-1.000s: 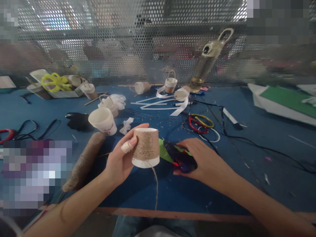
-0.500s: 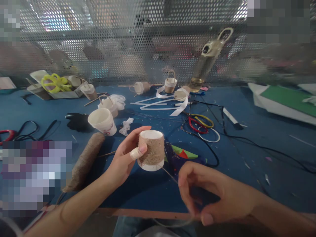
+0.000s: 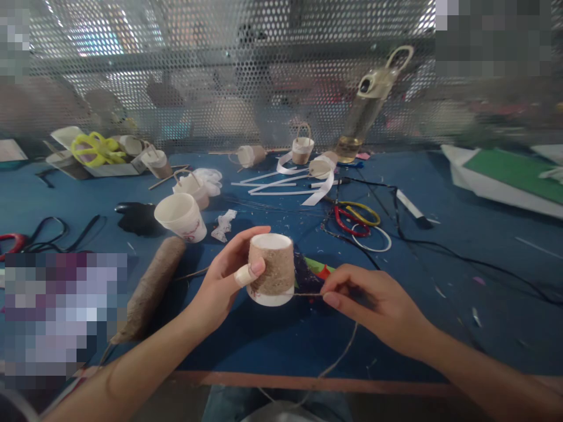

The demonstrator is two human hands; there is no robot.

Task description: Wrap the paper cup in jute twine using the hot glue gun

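My left hand (image 3: 220,287) grips a small white paper cup wrapped in brown jute twine (image 3: 271,266), held upside down above the blue table (image 3: 440,293). A taped thumb presses on the wrapping. My right hand (image 3: 373,302) pinches the loose twine strand (image 3: 308,294) just right of the cup's lower edge and holds it taut. The rest of the strand hangs down past the table's front edge. A dark glue gun with green and red parts (image 3: 312,271) lies on the table behind the cup.
A twine spool (image 3: 152,287) lies left of my hands. A plain white cup (image 3: 181,215) stands behind it. Scissors with red and yellow handles (image 3: 356,218), paper strips (image 3: 281,186), black cables (image 3: 440,252), small wrapped baskets (image 3: 303,147) and a bottle (image 3: 365,111) stand farther back by the perforated metal screen.
My right hand left the glue gun, took the hanging twine and pulled it up level with the cup's lower edge. The cup tilted slightly in my left hand.
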